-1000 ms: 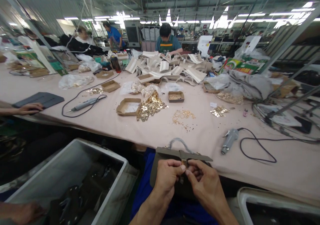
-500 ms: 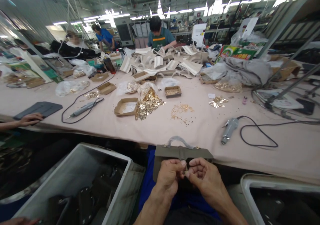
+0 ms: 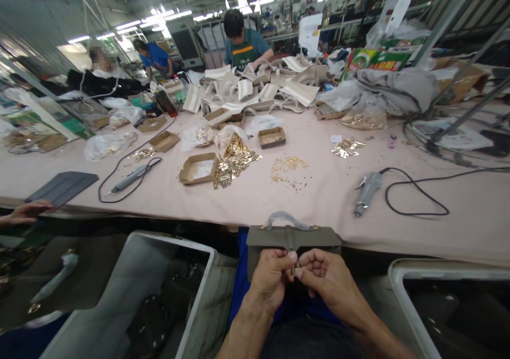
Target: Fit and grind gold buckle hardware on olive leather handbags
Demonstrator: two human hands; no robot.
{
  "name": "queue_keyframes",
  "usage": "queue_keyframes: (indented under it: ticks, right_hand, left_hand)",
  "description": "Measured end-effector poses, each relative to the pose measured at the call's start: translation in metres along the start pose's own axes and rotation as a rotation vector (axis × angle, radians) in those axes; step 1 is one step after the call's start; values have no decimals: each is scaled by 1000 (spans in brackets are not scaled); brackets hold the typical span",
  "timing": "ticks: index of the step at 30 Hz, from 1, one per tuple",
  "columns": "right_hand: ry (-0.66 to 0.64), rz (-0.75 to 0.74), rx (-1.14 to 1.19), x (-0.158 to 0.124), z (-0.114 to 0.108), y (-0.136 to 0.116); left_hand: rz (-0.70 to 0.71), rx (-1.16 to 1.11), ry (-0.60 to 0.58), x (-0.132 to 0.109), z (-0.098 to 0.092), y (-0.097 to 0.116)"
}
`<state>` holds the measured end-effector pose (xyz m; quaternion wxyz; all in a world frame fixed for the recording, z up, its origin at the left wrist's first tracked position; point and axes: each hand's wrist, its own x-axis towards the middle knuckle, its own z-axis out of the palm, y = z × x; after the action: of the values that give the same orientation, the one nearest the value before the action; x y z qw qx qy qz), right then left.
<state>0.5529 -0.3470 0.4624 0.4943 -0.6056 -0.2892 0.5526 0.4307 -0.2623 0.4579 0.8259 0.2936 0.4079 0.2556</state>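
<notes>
A grey-green handbag with a film-wrapped handle lies across my lap, against the table's front edge. A narrow strap runs down its middle to my fingers. My left hand is closed, thumb and fingers pinching the strap's end. Opposite it, my right hand is closed in a pinch on a small gold metal fitting at that strap end. The fingers cover much of the fitting, so its exact kind is hidden. Both hands are close together in front of the bag.
Gold plates, small gold pieces and cardboard boxes lie on the table. An electric screwdriver rests at right, another at left. Bins flank me. A co-worker's hand is at far left.
My hands stay at the bag's strap, with the gold fitting slightly turned. At lower left, another grey-green bag has come into view beside the bin. The co-worker's hand has shifted left and down.
</notes>
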Motion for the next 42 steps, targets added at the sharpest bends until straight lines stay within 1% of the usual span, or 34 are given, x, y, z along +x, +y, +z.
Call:
queue_keyframes:
  ticks: [2,5,8,11,14,16,18,21,23,25,27,30,35,42]
  right_hand:
    - [17,2,25,0,0,0]
    - [18,-3,55,1,0,2]
    - [14,-8,73,2,-1,5]
    - [-49,-12,51,4,-2,9]
    - [-110,-18,49,4,-2,12]
    - [-123,-21,111,4,0,13]
    - [-154,-8,225,4,2,16]
    - [-200,-1,359,4,3,23]
    - [-180,-27,306,5,3,27]
    - [-116,-47,168,6,3,30]
    - [-50,-54,90,6,3,29]
    - [-1,-89,163,4,7,26]
    - [38,-119,279,4,14,27]
    - [42,-121,312,5,16,34]
  left_hand:
    - [-20,-31,-20,0,-1,0]
    - [-43,-87,-20,1,-3,-1]
    - [-39,-92,-23,2,-4,0]
    - [-32,-61,-19,4,-4,1]
    - [-63,-57,-31,5,-5,2]
    - [-111,-76,-66,6,-6,3]
    - [-153,-88,-98,6,-7,4]
    - [-170,-78,-111,8,-8,5]
    - [-150,-60,-94,8,-8,6]
    - [-117,-37,-73,9,-6,6]
    - [-86,-18,-58,9,-4,6]
    - [-68,-6,-57,8,-1,6]
    - [-98,-4,-68,8,-4,4]
    - [-133,-108,-53,8,-9,1]
